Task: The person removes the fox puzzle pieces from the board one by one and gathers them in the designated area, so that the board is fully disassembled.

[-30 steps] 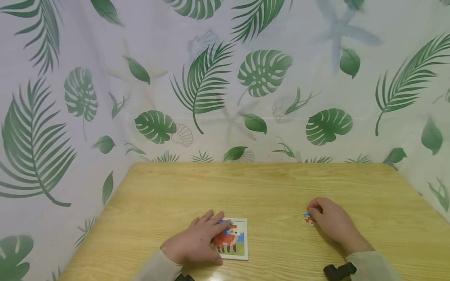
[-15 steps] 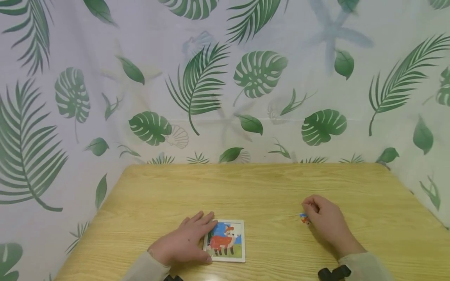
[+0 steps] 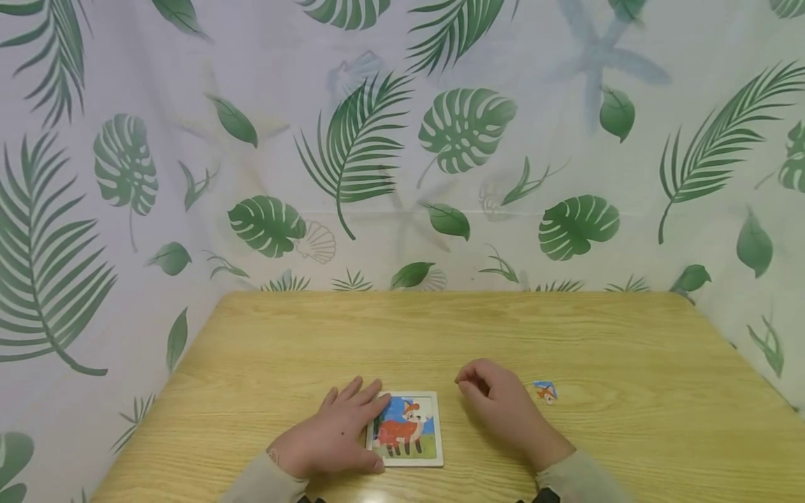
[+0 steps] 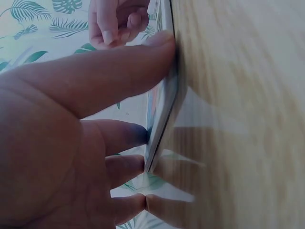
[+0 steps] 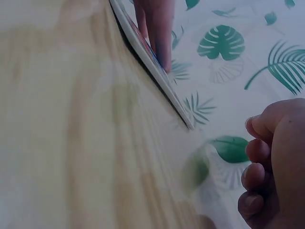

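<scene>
A square jigsaw puzzle of a fox [image 3: 400,429] in a white frame [image 3: 439,447] lies on the table. Part of its upper right shows bare white. My left hand [image 3: 336,433] lies along its left side, fingers spread on the upper edge and thumb at the lower one. In the left wrist view the thumb [image 4: 143,57] presses against the frame's edge. To the right of the puzzle is my right hand [image 3: 499,398], its fingers loosely curled with nothing visible in them. Farther right, a small puzzle piece [image 3: 545,392] with blue and orange on it lies on the table.
The wood-grain table [image 3: 352,328] reaches back to a white curtain [image 3: 377,154] printed with green leaves. More of the curtain rises along both sides.
My right hand has left the small piece, which stays on the table, and moved left toward the puzzle. The left hand has slid slightly left, uncovering more of the fox picture.
</scene>
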{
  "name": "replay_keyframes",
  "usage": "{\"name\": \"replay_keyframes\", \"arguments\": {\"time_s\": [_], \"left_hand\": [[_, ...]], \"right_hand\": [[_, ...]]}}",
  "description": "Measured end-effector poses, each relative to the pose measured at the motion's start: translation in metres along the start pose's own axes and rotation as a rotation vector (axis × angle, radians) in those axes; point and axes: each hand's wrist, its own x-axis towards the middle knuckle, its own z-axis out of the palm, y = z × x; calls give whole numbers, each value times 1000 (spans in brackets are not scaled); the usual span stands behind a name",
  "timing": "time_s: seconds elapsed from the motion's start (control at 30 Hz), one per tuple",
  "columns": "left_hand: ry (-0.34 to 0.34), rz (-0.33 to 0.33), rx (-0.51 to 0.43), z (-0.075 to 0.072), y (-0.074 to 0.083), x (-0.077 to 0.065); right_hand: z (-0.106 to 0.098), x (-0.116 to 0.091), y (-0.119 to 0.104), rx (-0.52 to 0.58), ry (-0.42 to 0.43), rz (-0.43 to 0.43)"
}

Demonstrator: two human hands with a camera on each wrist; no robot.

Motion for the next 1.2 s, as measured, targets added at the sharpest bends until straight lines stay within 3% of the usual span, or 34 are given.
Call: {"name": "replay_keyframes", "arguments": {"time_s": [0.2, 0.4, 0.63, 0.8, 1.2], "left_hand": [[-10, -3, 0, -2, 3, -1], [-16, 6, 23, -4, 2, 0], [-12, 1, 54, -3, 2, -1], [-21, 4, 49, -4, 2, -2], [-23, 7, 61, -4, 3, -2]], "right_hand": [[20, 5, -12, 39, -74, 18], [34, 10, -22, 38, -145, -34], [46, 19, -27, -83, -211, -40], [49, 21, -28, -180, -250, -49], [47, 19, -34, -226, -268, -84]]}}
